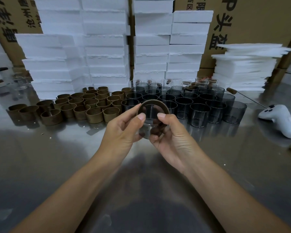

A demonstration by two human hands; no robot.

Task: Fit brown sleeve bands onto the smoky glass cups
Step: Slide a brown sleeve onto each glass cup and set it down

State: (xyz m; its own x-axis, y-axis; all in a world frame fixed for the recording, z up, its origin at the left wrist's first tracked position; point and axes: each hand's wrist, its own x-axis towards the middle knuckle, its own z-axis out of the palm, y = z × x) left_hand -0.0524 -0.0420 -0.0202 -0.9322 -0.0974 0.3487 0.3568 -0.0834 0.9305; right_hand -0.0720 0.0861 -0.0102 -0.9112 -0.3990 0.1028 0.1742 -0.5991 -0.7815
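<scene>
Held cup: a round, smoky grey glass cup [146,128] is held off the table at the middle of the view. It is tilted so its open mouth faces up toward the camera.
Band on it: a brown sleeve band [158,103] rings the cup at its mouth end. How far down the wall it reaches cannot be told.
Left hand: the left hand [123,132] grips the cup from the left, fingers curled under its base and thumb tip laid on the near rim.
Right hand: the right hand [173,138] grips it from the right, fingers curled round the lower wall. Its thumb tip lies on the near rim, close to the other thumb but apart from it.
Loose bands: a crowd of open brown bands [84,106] stands on end behind and left of the hands.
Bare cups: rows of unbanded smoky cups [200,111] stand upright just right of the bands, packed close.
Table: a shiny grey metal table [57,157] carries everything.
Controller: a white game controller [279,120] lies near the right edge, beside the cups.
Foam blocks: tall stacks of white foam blocks [99,47] rise behind both groups.
Foam sheets: a pile of thin white foam sheets [242,73] sits at the back right.
Cartons: brown printed cardboard cartons [259,22] stand behind the foam.
</scene>
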